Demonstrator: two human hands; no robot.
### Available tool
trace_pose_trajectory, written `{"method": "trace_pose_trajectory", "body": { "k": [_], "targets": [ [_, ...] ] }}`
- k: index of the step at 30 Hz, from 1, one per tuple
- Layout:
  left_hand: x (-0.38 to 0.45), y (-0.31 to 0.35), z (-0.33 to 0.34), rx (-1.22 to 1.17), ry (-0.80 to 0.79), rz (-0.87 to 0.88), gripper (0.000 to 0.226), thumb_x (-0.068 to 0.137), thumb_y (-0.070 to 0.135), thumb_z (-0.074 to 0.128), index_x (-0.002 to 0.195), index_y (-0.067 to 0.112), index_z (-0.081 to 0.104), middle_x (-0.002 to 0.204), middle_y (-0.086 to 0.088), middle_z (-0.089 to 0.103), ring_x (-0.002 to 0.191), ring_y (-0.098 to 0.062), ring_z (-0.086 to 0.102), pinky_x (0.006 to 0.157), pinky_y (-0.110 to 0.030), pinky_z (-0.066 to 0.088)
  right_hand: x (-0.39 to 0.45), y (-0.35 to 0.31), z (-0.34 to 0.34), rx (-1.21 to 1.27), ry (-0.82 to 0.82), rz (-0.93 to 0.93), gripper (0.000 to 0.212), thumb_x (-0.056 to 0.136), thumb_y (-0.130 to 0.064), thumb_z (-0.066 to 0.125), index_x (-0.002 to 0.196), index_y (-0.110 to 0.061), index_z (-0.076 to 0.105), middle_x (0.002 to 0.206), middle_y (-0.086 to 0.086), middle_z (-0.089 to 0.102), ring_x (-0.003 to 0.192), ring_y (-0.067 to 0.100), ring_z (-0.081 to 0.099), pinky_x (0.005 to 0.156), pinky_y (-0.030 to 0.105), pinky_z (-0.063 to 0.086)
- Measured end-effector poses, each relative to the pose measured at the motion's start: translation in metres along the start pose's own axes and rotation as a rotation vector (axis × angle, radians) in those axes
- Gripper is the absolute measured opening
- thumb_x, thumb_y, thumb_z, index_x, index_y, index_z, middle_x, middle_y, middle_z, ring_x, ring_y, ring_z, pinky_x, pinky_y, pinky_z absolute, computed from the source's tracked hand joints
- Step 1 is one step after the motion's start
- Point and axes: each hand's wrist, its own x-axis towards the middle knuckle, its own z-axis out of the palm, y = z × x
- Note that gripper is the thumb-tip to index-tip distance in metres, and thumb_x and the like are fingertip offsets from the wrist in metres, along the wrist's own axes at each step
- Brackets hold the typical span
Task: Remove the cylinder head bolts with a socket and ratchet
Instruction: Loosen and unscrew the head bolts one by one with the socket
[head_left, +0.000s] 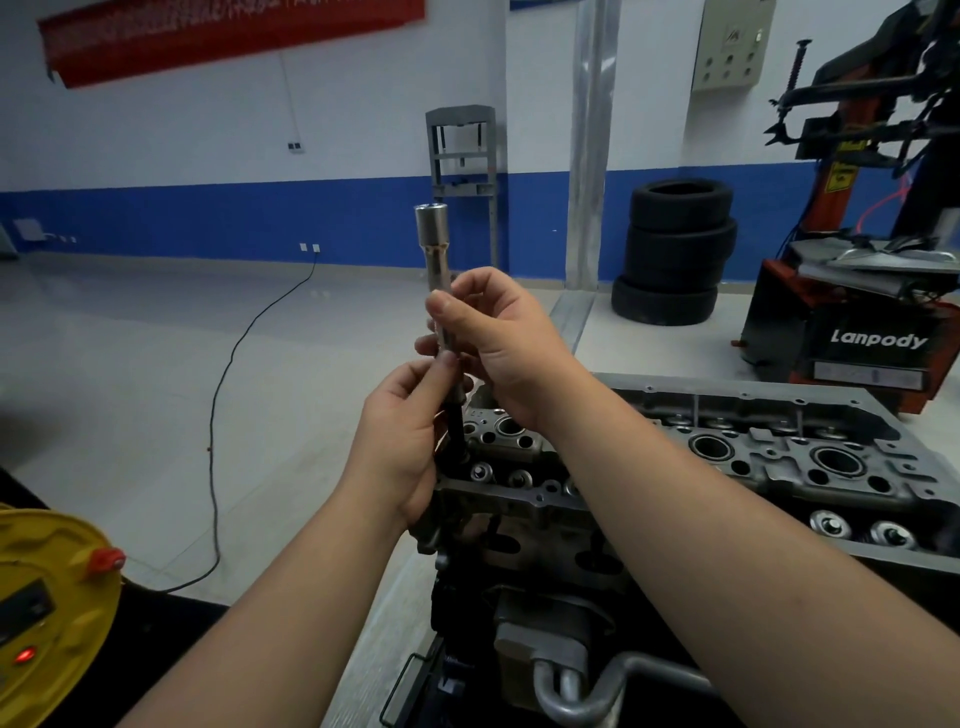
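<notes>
A: How far along are we?

B: The cylinder head fills the lower right of the frame. We can't tell how many bolts are left in it.

A: And the tool?

B: At centre, our right hand grips the long socket, held upright. Below it, our left hand pinches a dark bolt at the socket's lower end, just above the head's near left corner. No ratchet shows.

Both forearms reach forward, hands meeting. The right hand sits above the left hand; both have fingers curled, pinching.
</notes>
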Motion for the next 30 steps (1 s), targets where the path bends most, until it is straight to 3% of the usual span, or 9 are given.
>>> {"method": "trace_pose_trajectory", "body": {
  "k": [4, 9, 12, 16, 18, 22, 26, 28, 30],
  "targets": [
    [0.0006, 0.0009, -0.003, 0.034, -0.079, -0.029, 0.042, 0.109, 0.034, 0.042, 0.096, 0.021, 0.08, 0.091, 0.0, 0.077, 0.084, -0.008, 0.072, 0.071, -0.023, 0.055, -0.0018, -0.0017, 0.0004, 0.009, -0.044, 0.03, 0.01, 0.099, -0.022, 0.06, 0.106, -0.016, 0.059, 0.089, 0.006, 0.073, 0.084, 0.023, 0.072, 0.067, 0.031, 0.058],
    [-0.0012, 0.0011, 0.0006, -0.035, -0.007, -0.014, 0.015, 0.086, 0.029, 0.067, 0.09, 0.016, 0.073, 0.077, 0.0, 0.074, 0.07, -0.007, 0.071, 0.061, -0.019, 0.055, -0.0032, -0.003, 0.0023, 0.046, -0.089, 0.05, 0.02, 0.101, -0.024, 0.057, 0.117, -0.013, 0.058, 0.092, 0.005, 0.07, 0.081, 0.021, 0.07, 0.071, 0.03, 0.058],
    [-0.0014, 0.0013, 0.0014, -0.079, -0.024, -0.017, 0.024, 0.078, 0.025, 0.071, 0.094, 0.008, 0.066, 0.074, -0.001, 0.073, 0.066, -0.009, 0.072, 0.058, -0.02, 0.056, -0.0024, -0.0013, 0.0019, 0.057, -0.075, 0.032, 0.015, 0.094, -0.017, 0.067, 0.106, -0.013, 0.059, 0.085, 0.002, 0.065, 0.077, 0.021, 0.069, 0.072, 0.034, 0.06],
    [-0.0011, 0.0027, -0.0004, -0.004, -0.086, -0.032, 0.036, 0.095, 0.046, 0.056, 0.096, 0.018, 0.08, 0.093, -0.002, 0.078, 0.085, -0.01, 0.075, 0.067, -0.022, 0.057, -0.0017, -0.0005, -0.0011, 0.032, -0.046, 0.03, 0.011, 0.093, -0.018, 0.068, 0.1, -0.015, 0.061, 0.086, 0.004, 0.071, 0.081, 0.021, 0.071, 0.062, 0.027, 0.056],
    [-0.0007, 0.0022, -0.0025, 0.022, -0.093, -0.049, 0.042, 0.105, 0.044, 0.045, 0.097, 0.027, 0.082, 0.098, 0.0, 0.077, 0.091, -0.013, 0.072, 0.076, -0.027, 0.055, -0.0015, 0.0001, -0.0014, 0.02, -0.057, 0.037, 0.008, 0.097, -0.022, 0.064, 0.101, -0.016, 0.064, 0.091, 0.005, 0.075, 0.084, 0.02, 0.072, 0.064, 0.027, 0.056],
    [0.0007, 0.0001, -0.0024, 0.013, -0.031, -0.028, 0.026, 0.097, 0.037, 0.057, 0.094, 0.019, 0.075, 0.083, 0.001, 0.074, 0.077, -0.008, 0.069, 0.07, -0.025, 0.055, -0.0015, 0.0015, 0.0016, 0.014, -0.083, 0.042, 0.015, 0.102, -0.027, 0.056, 0.111, -0.02, 0.066, 0.1, 0.002, 0.076, 0.086, 0.018, 0.071, 0.068, 0.027, 0.057],
    [0.0007, -0.0023, -0.0015, -0.044, -0.033, 0.014, 0.019, 0.083, 0.03, 0.068, 0.096, 0.015, 0.069, 0.077, 0.001, 0.074, 0.07, -0.007, 0.071, 0.062, -0.02, 0.056, -0.0011, 0.0021, 0.0019, -0.002, -0.062, 0.016, 0.006, 0.095, -0.022, 0.067, 0.1, -0.017, 0.065, 0.087, -0.001, 0.071, 0.076, 0.016, 0.069, 0.065, 0.026, 0.055],
    [0.0009, -0.0018, -0.0022, -0.015, -0.03, 0.016, 0.017, 0.085, 0.036, 0.067, 0.083, 0.021, 0.075, 0.079, 0.001, 0.074, 0.071, -0.007, 0.071, 0.062, -0.02, 0.056, -0.0008, 0.0016, 0.0009, 0.0, -0.056, 0.021, 0.009, 0.095, -0.02, 0.067, 0.099, -0.016, 0.061, 0.085, 0.0, 0.073, 0.075, 0.017, 0.07, 0.062, 0.026, 0.054],
    [0.0009, -0.0007, -0.0037, 0.047, -0.062, 0.0, 0.032, 0.096, 0.051, 0.058, 0.087, 0.03, 0.081, 0.089, 0.004, 0.077, 0.082, -0.005, 0.072, 0.067, -0.02, 0.056, -0.001, 0.001, 0.0007, 0.002, -0.076, 0.029, 0.008, 0.098, -0.022, 0.063, 0.099, -0.015, 0.059, 0.088, 0.001, 0.075, 0.077, 0.016, 0.07, 0.063, 0.027, 0.056]
  ]
}}
